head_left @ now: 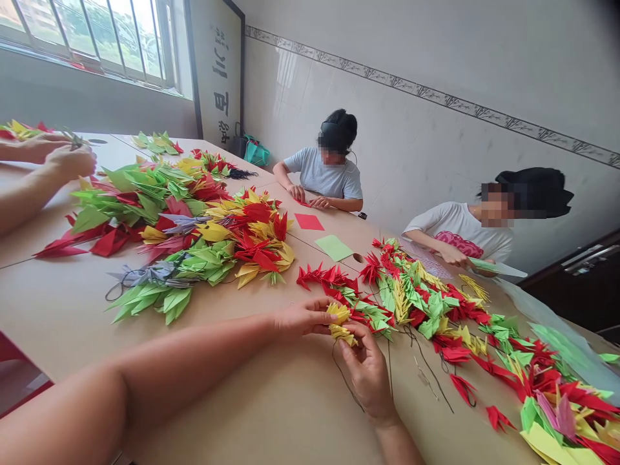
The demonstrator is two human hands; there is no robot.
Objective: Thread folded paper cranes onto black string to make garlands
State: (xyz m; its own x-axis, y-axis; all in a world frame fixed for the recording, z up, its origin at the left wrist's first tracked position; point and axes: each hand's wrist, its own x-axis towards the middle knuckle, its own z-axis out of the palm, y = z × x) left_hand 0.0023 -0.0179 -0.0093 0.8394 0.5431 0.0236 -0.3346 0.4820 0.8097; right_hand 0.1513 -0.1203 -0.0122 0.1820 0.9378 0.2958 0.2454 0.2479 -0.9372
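Observation:
My left hand (307, 318) comes in from the left, with its fingers closed on a small yellow folded-paper bundle (339, 312). Just below, my right hand (367, 369) pinches a second yellow paper bundle (343, 334) between thumb and fingers. The two bundles almost touch. A dark thread (345, 374) hangs from around them down to the table. Beyond my hands lies a strand of red and green folded paper cranes (371, 310). To the right of my right hand, a thin metal needle-like piece (425, 378) rests on the tabletop (271, 407).
A large heap of paper cranes (194, 219) covers the left of the table; another (547, 381) runs along the right. Red (309, 221) and green (334, 248) paper squares lie ahead. Two people sit opposite, working with paper. Another person's hands (72, 158) are at far left.

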